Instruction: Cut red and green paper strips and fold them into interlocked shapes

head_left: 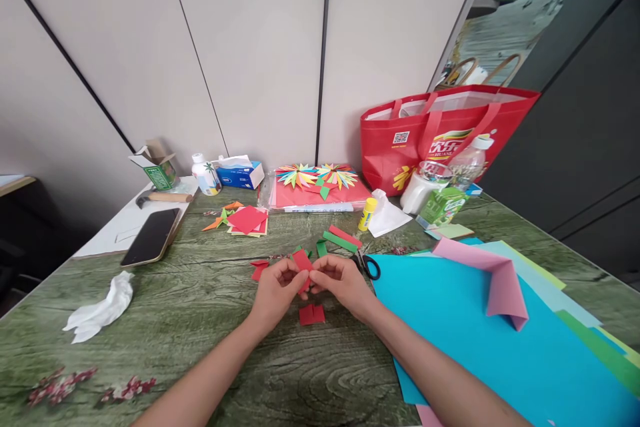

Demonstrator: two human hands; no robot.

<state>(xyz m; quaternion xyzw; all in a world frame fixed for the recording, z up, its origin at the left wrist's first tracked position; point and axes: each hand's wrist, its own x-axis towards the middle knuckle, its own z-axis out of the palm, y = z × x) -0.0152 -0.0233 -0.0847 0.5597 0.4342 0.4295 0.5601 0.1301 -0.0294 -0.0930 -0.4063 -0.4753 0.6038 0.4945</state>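
Note:
Between my two hands is a small folded piece of red paper (303,260), held a little above the table. My left hand (276,285) pinches its left side, thumb across the front. My right hand (343,282) grips its right edge with thumb and fingertips; some fingers are hidden behind the paper. Just below lies another folded red paper piece (312,314), and a third red piece (259,269) rests left of my left hand. Green paper strips (340,241) and a red strip (349,236) lie beyond my hands. Black-handled scissors (370,267) sit beside my right hand.
Blue paper sheets (465,320) with a folded pink sheet (503,277) cover the right side. A yellow glue stick (367,214), red bag (400,153) and paper pinwheels (299,175) stand or lie at the back. Leftward are a phone (153,235), hammer (167,197) and crumpled tissue (101,307).

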